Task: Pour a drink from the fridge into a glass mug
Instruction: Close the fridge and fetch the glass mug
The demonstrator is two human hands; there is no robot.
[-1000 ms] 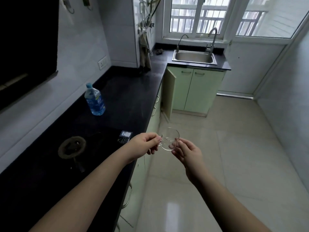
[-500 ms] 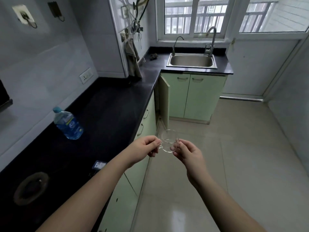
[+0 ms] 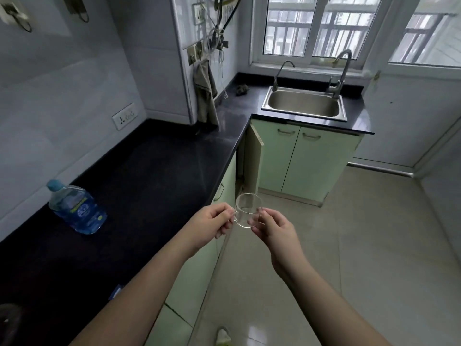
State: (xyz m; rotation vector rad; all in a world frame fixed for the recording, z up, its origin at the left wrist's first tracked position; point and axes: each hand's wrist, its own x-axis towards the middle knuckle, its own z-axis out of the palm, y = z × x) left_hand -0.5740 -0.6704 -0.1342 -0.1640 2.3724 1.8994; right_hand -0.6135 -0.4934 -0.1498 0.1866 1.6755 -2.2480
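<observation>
A small clear glass mug [image 3: 247, 208] is held in the air in front of me, over the floor beside the counter edge, and looks empty. My left hand [image 3: 212, 224] pinches its handle side with curled fingers. My right hand [image 3: 273, 227] pinches its opposite wall near the base. A blue-capped plastic water bottle [image 3: 77, 208] stands on the black countertop [image 3: 154, 176] to the left. No fridge is in view.
A steel sink [image 3: 304, 103] with two taps sits under the window at the back. One pale green cabinet door [image 3: 253, 158] stands ajar at the counter's corner. A cloth [image 3: 205, 96] hangs on the wall. Tiled floor [image 3: 361, 245] stretches to the right.
The view has advanced along the counter toward the sink; the bottle and stove burner have slid toward the lower left. Both hands keep the same hold on the mug.
</observation>
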